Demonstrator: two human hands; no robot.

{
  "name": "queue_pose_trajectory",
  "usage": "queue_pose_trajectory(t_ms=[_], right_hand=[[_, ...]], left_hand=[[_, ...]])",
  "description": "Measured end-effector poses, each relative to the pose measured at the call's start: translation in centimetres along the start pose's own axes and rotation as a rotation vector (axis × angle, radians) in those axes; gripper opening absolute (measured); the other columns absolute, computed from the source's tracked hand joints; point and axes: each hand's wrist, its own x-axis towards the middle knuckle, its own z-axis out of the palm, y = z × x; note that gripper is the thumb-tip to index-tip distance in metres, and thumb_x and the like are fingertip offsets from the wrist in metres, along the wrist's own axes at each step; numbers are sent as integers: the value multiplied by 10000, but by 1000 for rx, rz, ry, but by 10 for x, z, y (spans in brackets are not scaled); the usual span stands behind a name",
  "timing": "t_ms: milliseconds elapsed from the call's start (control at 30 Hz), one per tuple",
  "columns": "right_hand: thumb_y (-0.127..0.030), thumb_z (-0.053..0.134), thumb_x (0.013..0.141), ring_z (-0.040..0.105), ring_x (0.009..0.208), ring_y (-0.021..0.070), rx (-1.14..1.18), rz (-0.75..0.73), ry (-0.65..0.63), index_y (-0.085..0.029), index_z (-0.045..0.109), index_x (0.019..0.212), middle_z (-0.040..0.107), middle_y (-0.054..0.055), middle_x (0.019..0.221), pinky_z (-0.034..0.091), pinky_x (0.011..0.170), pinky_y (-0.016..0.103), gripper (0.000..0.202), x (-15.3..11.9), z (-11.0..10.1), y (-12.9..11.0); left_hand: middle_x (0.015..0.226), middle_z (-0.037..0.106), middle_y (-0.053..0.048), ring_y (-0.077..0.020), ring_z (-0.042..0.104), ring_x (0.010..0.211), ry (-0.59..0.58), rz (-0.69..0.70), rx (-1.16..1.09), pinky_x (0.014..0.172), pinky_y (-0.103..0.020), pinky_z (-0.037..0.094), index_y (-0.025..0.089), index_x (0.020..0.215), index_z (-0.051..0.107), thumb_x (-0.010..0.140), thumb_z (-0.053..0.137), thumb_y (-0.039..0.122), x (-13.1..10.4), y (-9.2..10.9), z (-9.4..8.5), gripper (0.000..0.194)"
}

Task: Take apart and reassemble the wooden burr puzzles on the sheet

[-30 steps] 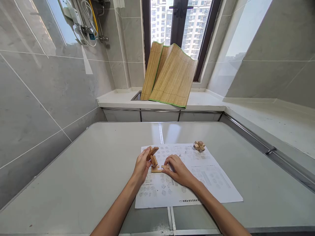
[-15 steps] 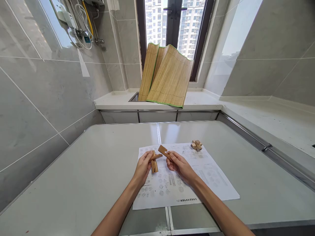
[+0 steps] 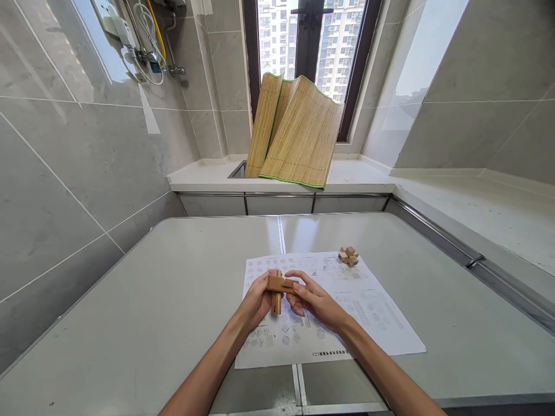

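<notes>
My left hand (image 3: 257, 296) is closed on a brown wooden puzzle piece (image 3: 276, 304) that stands lengthwise, with a dark mark near its lower end. Across it lies a second wooden puzzle piece (image 3: 286, 284), whose right end is pinched by the thumb and fingers of my right hand (image 3: 311, 299). The two pieces touch and form a cross shape; my fingers hide part of the joint. Both hands are just above a printed sheet (image 3: 347, 323) covered in small diagrams. An assembled wooden burr puzzle (image 3: 348, 256) rests at the sheet's far right corner.
The sheet lies on a pale, glossy table (image 3: 173, 300) with a seam down its middle. Beyond the table, a folded bamboo mat (image 3: 303, 133) leans against the window on a white ledge (image 3: 195, 180). Cables and a power strip (image 3: 125, 34) hang on the left wall.
My right hand has brought its wooden piece left and down against the piece in my left hand. They were apart before and now meet crosswise.
</notes>
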Motion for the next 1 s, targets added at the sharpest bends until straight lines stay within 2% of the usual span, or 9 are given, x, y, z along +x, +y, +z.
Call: queue_pose_trajectory(t_ms=[133, 300, 433, 600, 733, 800, 900, 1000], right_hand=[[-553, 575, 986, 532, 559, 115, -26, -16, -23, -262, 413, 1236, 593, -49, 759, 424, 596, 271, 416, 1, 1, 7], [-576, 520, 1007, 530, 506, 115, -201, -68, -1, -251, 417, 1130, 568, -81, 658, 416, 529, 240, 362, 5, 1, 15], [-579, 533, 998, 519, 451, 92, -179, -68, -31, -245, 437, 1097, 585, -84, 686, 424, 508, 234, 362, 7, -1, 17], [-586, 546, 988, 489, 409, 74, -158, -12, -145, -230, 467, 1083, 601, -83, 654, 410, 489, 218, 377, 4, 0, 13], [-608, 553, 974, 548, 415, 89, -169, 40, -167, -223, 474, 1105, 658, -55, 686, 404, 465, 211, 414, 3, 0, 9], [-609, 545, 977, 585, 437, 98, -167, 72, -185, -209, 500, 1091, 697, -19, 736, 407, 458, 211, 418, 4, 0, 8], [-584, 561, 977, 589, 447, 106, -85, 149, -231, -166, 579, 1048, 716, 26, 755, 423, 463, 227, 424, 5, 1, 8], [-514, 623, 957, 501, 396, 83, 113, 173, -153, -144, 623, 904, 672, 10, 655, 388, 445, 228, 374, 6, 0, 9]], left_hand=[[829, 615, -41, -174, 651, 762, -52, -30, -55, 765, -283, 548, 182, 782, 606, 919, 685, 391, -3, 4, 3, 262], [870, 668, -74, -234, 691, 721, -142, -129, -110, 729, -414, 589, 171, 894, 627, 948, 631, 444, -4, 1, 3, 278], [953, 687, -90, -227, 701, 813, -121, -131, -161, 793, -381, 576, 149, 975, 656, 949, 653, 404, -3, -1, -1, 257], [906, 670, -77, -210, 694, 715, -169, -153, -81, 686, -349, 565, 150, 1038, 667, 957, 632, 456, -3, 4, -7, 319], [894, 681, -88, -206, 686, 688, -178, -173, -40, 662, -338, 557, 141, 1025, 682, 945, 641, 484, -3, 6, -11, 355], [979, 698, -112, -199, 691, 772, -138, -167, -45, 739, -321, 560, 123, 998, 705, 938, 671, 445, -2, 6, -12, 329], [1176, 692, -151, -228, 688, 1004, -87, -180, -45, 899, -311, 544, 117, 999, 741, 935, 687, 421, 3, 3, -16, 316], [1329, 655, -172, -294, 622, 1231, -21, -172, -74, 988, -352, 533, 136, 1095, 741, 961, 611, 518, 11, 2, -22, 426]])
